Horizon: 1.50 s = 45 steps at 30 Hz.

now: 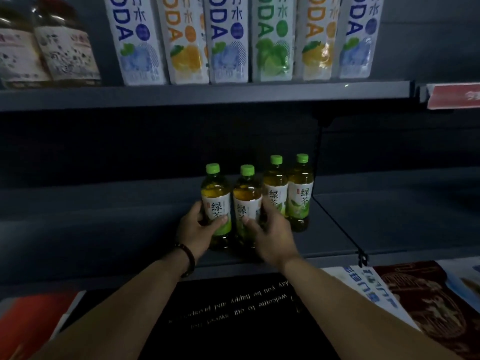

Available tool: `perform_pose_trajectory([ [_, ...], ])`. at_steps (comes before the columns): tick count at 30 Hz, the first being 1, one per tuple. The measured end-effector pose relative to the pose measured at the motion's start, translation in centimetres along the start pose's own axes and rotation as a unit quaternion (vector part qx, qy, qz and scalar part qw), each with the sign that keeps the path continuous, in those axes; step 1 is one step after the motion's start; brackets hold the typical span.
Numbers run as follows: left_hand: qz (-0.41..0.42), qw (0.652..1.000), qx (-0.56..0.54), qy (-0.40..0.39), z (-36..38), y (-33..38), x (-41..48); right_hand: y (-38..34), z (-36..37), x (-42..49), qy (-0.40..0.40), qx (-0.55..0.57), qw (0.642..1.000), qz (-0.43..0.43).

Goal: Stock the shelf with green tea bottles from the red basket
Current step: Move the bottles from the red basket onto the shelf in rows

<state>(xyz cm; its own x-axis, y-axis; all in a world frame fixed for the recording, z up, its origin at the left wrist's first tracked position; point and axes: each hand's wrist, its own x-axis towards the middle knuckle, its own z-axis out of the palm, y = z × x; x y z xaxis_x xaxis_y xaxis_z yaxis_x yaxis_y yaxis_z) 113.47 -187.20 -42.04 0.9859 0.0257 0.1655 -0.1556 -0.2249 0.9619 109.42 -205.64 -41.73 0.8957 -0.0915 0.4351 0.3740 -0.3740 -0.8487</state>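
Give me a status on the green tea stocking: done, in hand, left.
Done: the third bottle and fourth bottle from the left stand upright on the shelf. In hand: the left hand grips the first bottle, the right hand the second bottle, both upright near the shelf's front. Left: letting go; bare shelf remains leftwards. The red basket is out of view, so remaining stock cannot be told.

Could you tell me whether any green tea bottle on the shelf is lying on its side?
No, all four green tea bottles stand upright on the shelf.
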Motion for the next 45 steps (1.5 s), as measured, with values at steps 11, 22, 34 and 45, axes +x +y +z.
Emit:
perform_pose_trajectory([
  [11,0.015,0.996,0.082,0.024,0.2,-2.2,1.4,2.7,3.6,-0.2,0.055,-0.220,0.973,0.051],
  [22,-0.008,0.994,0.098,0.048,1.6,-1.4,0.9,2.7,3.5,0.0,0.109,-0.205,0.969,0.082],
  [34,0.078,0.971,0.222,-0.031,-5.6,1.5,-16.1,-2.5,-3.4,-14.3,-0.079,-0.186,0.968,0.147],
  [45,-0.116,0.918,0.295,-0.237,-6.7,-4.3,-35.3,-1.5,-3.3,-32.6,-0.232,-0.177,0.929,0.228],
])
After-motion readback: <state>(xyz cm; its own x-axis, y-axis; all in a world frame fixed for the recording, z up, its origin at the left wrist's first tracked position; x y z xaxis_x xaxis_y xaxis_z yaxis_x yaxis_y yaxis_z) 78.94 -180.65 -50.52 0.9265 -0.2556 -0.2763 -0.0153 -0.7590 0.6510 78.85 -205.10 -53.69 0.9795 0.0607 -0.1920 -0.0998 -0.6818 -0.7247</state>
